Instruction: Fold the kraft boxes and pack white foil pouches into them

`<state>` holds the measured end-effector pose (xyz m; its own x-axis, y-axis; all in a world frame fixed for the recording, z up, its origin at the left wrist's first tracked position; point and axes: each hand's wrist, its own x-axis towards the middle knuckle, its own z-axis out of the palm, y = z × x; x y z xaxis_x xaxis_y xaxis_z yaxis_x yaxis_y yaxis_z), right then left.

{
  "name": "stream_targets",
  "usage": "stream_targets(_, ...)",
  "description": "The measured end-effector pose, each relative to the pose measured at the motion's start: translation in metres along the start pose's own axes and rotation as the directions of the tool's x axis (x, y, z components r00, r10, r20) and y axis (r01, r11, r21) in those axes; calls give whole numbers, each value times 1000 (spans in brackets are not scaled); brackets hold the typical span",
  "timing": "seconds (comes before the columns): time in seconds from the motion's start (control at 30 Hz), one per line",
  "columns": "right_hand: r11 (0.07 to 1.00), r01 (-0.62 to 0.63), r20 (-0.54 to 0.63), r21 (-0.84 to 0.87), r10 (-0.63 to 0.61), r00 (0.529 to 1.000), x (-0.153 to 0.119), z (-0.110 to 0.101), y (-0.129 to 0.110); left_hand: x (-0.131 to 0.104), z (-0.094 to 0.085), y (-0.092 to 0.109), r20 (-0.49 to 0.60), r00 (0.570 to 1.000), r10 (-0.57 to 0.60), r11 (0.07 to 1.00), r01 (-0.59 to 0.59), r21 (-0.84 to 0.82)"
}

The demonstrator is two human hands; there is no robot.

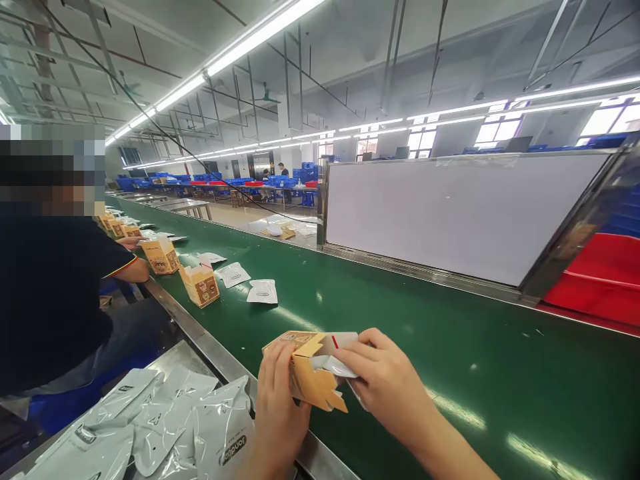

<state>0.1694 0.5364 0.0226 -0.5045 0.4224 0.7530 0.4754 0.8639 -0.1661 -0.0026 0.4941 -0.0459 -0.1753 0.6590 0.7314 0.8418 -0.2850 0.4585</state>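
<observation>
An orange-brown printed box point(313, 383) lies tilted on its side above the green belt, its open end with raised flaps turned to the right. My left hand point(280, 393) is wrapped round the box's left part. At the open end, my right hand point(383, 373) grips a white pouch point(334, 366), which is partly inside the box. The fingertips of that hand are also close to a pale flap with a red mark. Several larger white pouches point(170, 420) are piled on a metal surface to the lower left of my left hand.
Two open boxes stand upright on the green belt point(400, 313), one of them nearer point(200, 285), beside flat white pouches point(263, 291). A co-worker point(50, 293) sits at the left edge. Behind the belt stands a white panel point(440, 213); red bins point(600, 273) are at right.
</observation>
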Motion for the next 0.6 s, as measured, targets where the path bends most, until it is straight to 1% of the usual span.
stream_targets(0.03,994,22,-19,-106,-24,1000,-3,5,-5,-5,3,1,-12,999,40,999,-40,28)
stream_targets(0.07,986,36,-42,-165,-44,998,-6,9,-11,-8,6,2,-20,998,53,997,-52,51)
stream_targets(0.1,986,35,-48,-162,-43,998,-8,10,-18,-11,7,3,-21,999,32,997,-30,65)
stream_targets(0.13,994,12,-11,-105,-13,1000,-9,9,-25,-12,8,3,-13,1000,-15,997,16,74)
stream_targets(0.17,999,-42,69,-16,43,997,-9,6,-31,-13,8,3,4,997,-77,994,77,81)
stream_targets(0.2,988,-134,185,77,118,976,-8,0,-35,-12,7,3,24,991,-135,987,132,92)
stream_targets(0.23,960,-240,321,145,184,929,-7,-7,-39,-12,6,3,34,984,-174,980,169,102)
stream_targets(0.27,926,-332,443,178,226,868,-4,-13,-40,-11,5,4,33,983,-180,979,176,105)
stream_targets(0.3,900,-394,535,186,243,809,-2,-19,-40,-11,6,5,17,988,-156,983,154,101)
stream_targets(0.33,890,-412,586,195,231,776,1,-23,-38,-12,7,7,-2,994,-113,989,113,91)
stream_targets(0.4,887,-392,641,242,157,751,4,-25,-31,-18,11,13,-4,999,-52,997,53,64)
stream_targets(0.43,883,-389,664,261,128,737,5,-23,-27,-23,13,17,17,998,-58,997,57,52)
stream_targets(0.47,872,-416,687,259,136,714,5,-21,-23,-27,15,22,48,996,-80,996,78,42)
stream_targets(0.5,853,-466,715,237,172,678,4,-19,-19,-32,17,27,84,990,-111,993,109,34)
stream_targets(0.53,824,-529,743,201,224,631,2,-18,-16,-34,17,33,132,983,-130,991,128,26)
stream_targets(0.57,795,-584,759,165,276,590,-2,-19,-13,-35,15,39,194,972,-131,991,131,13)
stream_targets(0.6,778,-613,753,137,320,574,-8,-22,-10,-34,11,45,273,955,-114,993,120,-4)
